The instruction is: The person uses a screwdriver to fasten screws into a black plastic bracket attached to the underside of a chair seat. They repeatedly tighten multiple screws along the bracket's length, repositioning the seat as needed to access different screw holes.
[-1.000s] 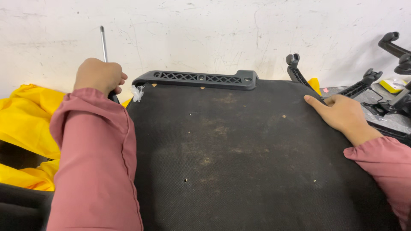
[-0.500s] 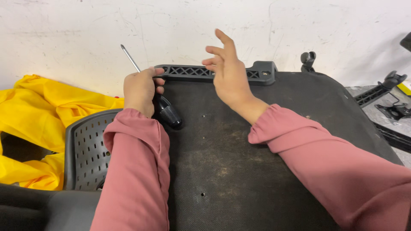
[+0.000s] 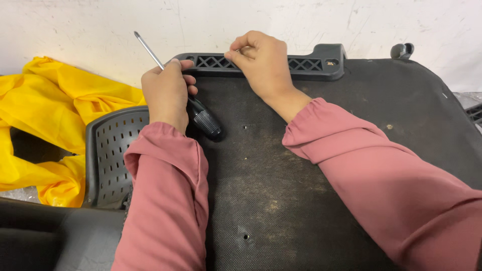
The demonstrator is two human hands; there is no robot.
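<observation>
A wide black panel with a rough dark fabric face and small screw holes lies flat before me. Along its far edge runs a black plastic bracket with lattice cut-outs. My left hand grips a screwdriver with a black ribbed handle, its metal shaft pointing up and to the left toward the wall. My right hand rests on the bracket with fingers curled, pinching what may be a small screw at its top edge; the item is too small to tell. Both sleeves are pink.
A perforated black plastic shell sticks out from under the panel at the left. Crumpled yellow cloth lies beyond it. A white scuffed wall stands right behind. A dark caster shows at the back right.
My right hand came from the panel's right edge to the middle of the bracket and closed its fingers there. My left hand kept hold of the screwdriver and brought it onto the panel.
</observation>
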